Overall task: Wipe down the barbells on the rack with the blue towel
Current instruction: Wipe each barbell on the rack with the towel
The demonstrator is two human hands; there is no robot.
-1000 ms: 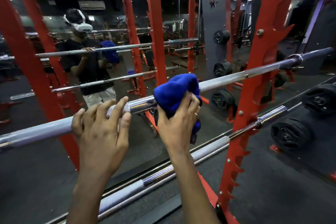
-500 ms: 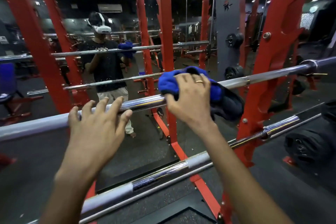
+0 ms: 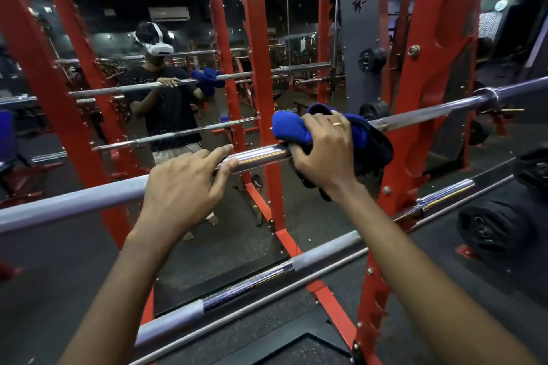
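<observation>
Progress: partway, by the look of it. Grips the blue towel [image 3: 289, 127] in the right hand [image 3: 323, 154], fingers [image 3: 314, 127] curled over the bunched cloth and round the upper barbell [image 3: 261, 157], about mid-shaft, just left of the red rack upright [image 3: 436, 68]. Steadies the same bar with the left hand [image 3: 184, 187], just beside the towel. Lays those fingers fairly straight and close together over the top of the chrome, thumb against the near side: a light rest, seemingly, not a firm grasp. Cannot tell wiped stretches from unwiped by shine alone: gleams bright between the two hands, looks duller and grey further left, runs on bare to the right past the upright to the collar [image 3: 486, 96] and sleeve. Going by the towel's place, probably leaves the right part of this shaft and the sleeve, perhaps the left part too. Shows no cloth and no hand on the lower barbell [image 3: 249, 287], lying well below on the same rack; seems yet to be done, though hard to say for sure. Repeats the pose in the mirror [image 3: 299, 38] behind the rack. Reads overall as early to middle of the job: one bar in hand, another waiting
</observation>
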